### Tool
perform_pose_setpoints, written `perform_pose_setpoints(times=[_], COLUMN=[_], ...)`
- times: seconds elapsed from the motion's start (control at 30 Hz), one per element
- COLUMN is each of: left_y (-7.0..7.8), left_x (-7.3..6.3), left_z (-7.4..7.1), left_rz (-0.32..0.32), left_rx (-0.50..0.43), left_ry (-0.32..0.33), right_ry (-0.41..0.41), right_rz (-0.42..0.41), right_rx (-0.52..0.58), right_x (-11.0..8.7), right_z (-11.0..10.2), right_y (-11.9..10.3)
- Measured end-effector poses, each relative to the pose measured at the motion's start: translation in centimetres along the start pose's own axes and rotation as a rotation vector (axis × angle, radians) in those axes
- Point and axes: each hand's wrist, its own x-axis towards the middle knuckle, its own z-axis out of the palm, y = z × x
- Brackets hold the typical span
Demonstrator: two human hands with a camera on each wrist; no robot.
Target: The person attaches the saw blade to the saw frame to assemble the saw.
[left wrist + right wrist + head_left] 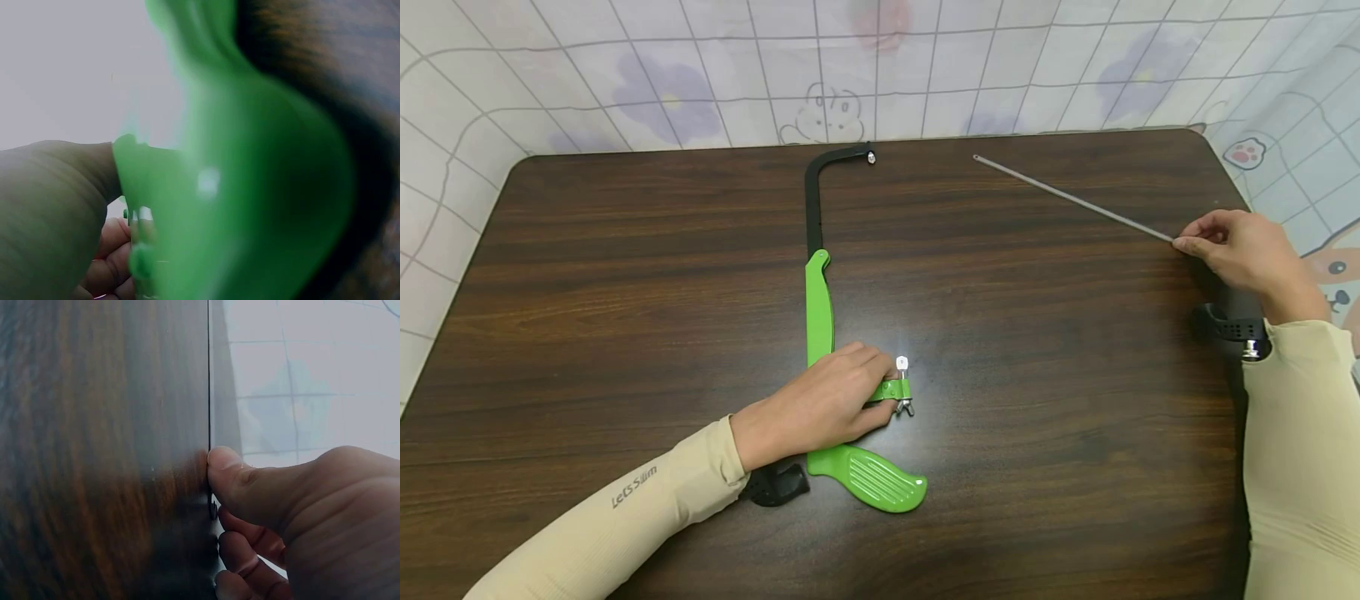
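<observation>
Your left hand (pixel 827 406): curled round green-and-black hacksaw frame (pixel 819 317), on brown table (pixel 1037 417), handle nearest you. Your right hand (pixel 1251 250): pinching right end of thin grey blade (pixel 1075 200), right of frame.

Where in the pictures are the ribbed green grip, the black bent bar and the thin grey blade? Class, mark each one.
Ribbed green grip (pixel 882 481), head view: its ridged face.
Black bent bar (pixel 813 204), head view: its straight stretch.
Thin grey blade (pixel 1074 198), head view: middle of its length.
</observation>
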Motion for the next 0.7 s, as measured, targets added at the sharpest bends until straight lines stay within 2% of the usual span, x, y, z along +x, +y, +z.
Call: perform_pose_setpoints(times=[0.7], left_y=[-0.04], left_x=[-0.09], left_z=[0.02], left_rz=[0.007], left_rx=[0.003], left_ry=[0.007], right_ry=[-0.007], right_rz=[0.013], right_rx=[0.001], right_x=[-0.23], right_z=[0.24], right_y=[-0.14])
